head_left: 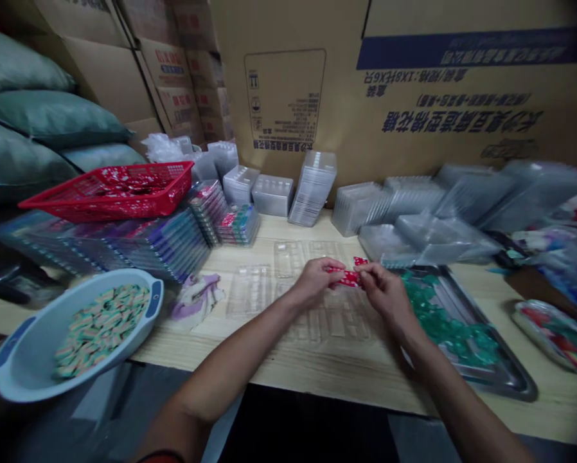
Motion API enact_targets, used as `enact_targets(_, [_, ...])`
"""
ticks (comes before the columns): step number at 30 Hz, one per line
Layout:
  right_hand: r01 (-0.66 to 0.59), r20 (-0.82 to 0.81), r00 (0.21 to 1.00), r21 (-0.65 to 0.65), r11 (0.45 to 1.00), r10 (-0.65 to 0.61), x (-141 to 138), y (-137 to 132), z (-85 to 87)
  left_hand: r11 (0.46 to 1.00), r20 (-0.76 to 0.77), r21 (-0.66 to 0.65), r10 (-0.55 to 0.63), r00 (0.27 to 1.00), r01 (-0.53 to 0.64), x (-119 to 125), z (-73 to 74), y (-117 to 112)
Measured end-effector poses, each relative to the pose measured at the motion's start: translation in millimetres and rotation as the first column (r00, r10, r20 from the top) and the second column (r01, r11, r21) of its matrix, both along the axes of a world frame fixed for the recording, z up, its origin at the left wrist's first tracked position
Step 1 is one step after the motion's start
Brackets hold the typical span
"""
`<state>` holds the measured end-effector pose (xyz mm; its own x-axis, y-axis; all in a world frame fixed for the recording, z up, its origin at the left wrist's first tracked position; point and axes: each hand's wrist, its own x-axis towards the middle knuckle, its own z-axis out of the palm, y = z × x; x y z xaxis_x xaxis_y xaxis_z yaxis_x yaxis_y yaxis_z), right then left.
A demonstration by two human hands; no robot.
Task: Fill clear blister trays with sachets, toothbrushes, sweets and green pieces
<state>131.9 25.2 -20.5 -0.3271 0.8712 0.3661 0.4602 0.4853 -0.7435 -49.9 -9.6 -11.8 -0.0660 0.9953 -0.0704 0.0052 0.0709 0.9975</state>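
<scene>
Between my two hands, above the table, is a small red packet (349, 278) with white marks. My left hand (315, 278) pinches one end of it, and my right hand (383, 289) pinches the other. A bit of red sticks up beside the right fingertips. Clear plastic trays with compartments (250, 289) lie flat on the table under and around my hands. To the right of my right hand, a metal tray (520, 376) holds green translucent pieces (447, 321).
A light blue basin (23, 370) of striped pieces stands left, near a purple-white cloth (199, 299). Behind it, a red basket (163, 206) rests on stacked filled trays (173, 247). Clear tray stacks (312, 190) line the back before a large cardboard box (288, 83).
</scene>
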Motion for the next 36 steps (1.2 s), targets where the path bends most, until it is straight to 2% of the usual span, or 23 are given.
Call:
enact_targets(2, [-0.03, 0.112, 0.993, 0.041, 0.999, 0.025, 11, 0, -1.0, 0.991, -0.197, 0.051, 0.128, 0.972, -0.121, -30, 2.0, 2])
enact_targets(3, [-0.035, 0.198, 0.98, 0.074, 0.997, 0.02, 17, 2, -0.2, 0.977, -0.355, 0.092, 0.213, 0.91, -0.193, -48, 3.8, 5])
enact_targets(4, [-0.039, 0.298, 0.955, 0.104, 0.994, 0.006, 22, 5, 1.6, 0.964, -0.535, 0.117, 0.265, 0.802, -0.24, -66, 5.9, 8])
enact_targets(5, [-0.049, 0.407, 0.913, 0.125, 0.991, -0.006, 26, 9, 4.0, 0.964, -0.693, 0.097, 0.245, 0.678, -0.249, -83, 8.1, 13])
enact_targets(7, [-0.09, 0.614, 0.789, 0.132, 0.987, -0.011, 28, 20, 9.9, 0.977, -0.764, 0.051, 0.17, 0.623, -0.205, -111, 12.1, 24])
enact_targets(10, [-0.168, 0.827, 0.562, 0.106, 0.98, 0.007, 16, 38, 15.5, 0.993, -0.819, -0.001, 0.065, 0.57, -0.116, -131, 14.1, 37])
enact_targets(11, [-0.179, 0.862, 0.508, 0.098, 0.979, 0.006, 10, 43, 15.4, 0.995, -0.838, -0.006, 0.049, 0.543, -0.099, -133, 13.3, 38])
enact_targets(13, [-0.184, 0.892, 0.452, 0.092, 0.979, 0.001, -2, 51, 12.0, 0.996, -0.872, 0.012, 0.052, 0.486, -0.085, -133, 9.4, 38])
enact_targets(18, [-0.217, 0.889, 0.457, 0.113, 0.97, -0.001, -12, 60, -0.5, 0.994, -0.922, 0.092, 0.109, 0.372, -0.063, -126, -1.9, 19])
enact_targets(20, [-0.203, 0.885, 0.465, 0.126, 0.971, -0.017, -9, 61, 0.1, 0.997, -0.938, 0.075, 0.078, 0.338, -0.021, -121, -3.6, 6])
enact_targets(22, [-0.136, 0.87, 0.489, 0.151, 0.979, -0.067, -7, 59, 4.8, 0.998, -0.948, 0.028, 0.011, 0.319, 0.048, -115, -4.3, -7])
enact_targets(25, [0.027, 0.775, 0.614, 0.164, 0.986, -0.146, -5, 46, 14.8, 0.989, -0.965, -0.039, -0.074, 0.252, 0.14, -106, -5.9, -23])
enact_targets(26, [0.04, 0.725, 0.675, 0.145, 0.989, -0.134, -4, 39, 17.6, 0.987, -0.971, -0.055, -0.089, 0.222, 0.152, -104, -6.8, -26])
enact_targets(28, [-0.024, 0.631, 0.774, 0.093, 0.995, -0.04, -3, 18, 21.5, 0.983, -0.976, -0.088, -0.117, 0.182, 0.158, -102, -8.5, -28])
enact_targets(30, [-0.114, 0.574, 0.816, 0.061, 0.992, 0.059, -1, -7, 22.9, 0.98, -0.969, -0.129, -0.157, 0.192, 0.15, -103, -9.2, -28])
enact_targets(32, [-0.156, 0.555, 0.826, 0.064, 0.986, 0.094, 1, -35, 21.8, 0.984, -0.958, -0.136, -0.16, 0.238, 0.113, -103, -7.8, -27])
enact_targets(34, [-0.169, 0.561, 0.824, 0.103, 0.98, 0.083, 5, -59, 17.8, 0.997, -0.95, -0.063, -0.072, 0.302, 0.038, -99, -4.3, -31])
enact_targets(36, [-0.181, 0.585, 0.809, 0.163, 0.97, 0.053, 8, -80, 10.2, 0.997, -0.931, 0.078, 0.076, 0.356, -0.007, -90, 0.3, -45])
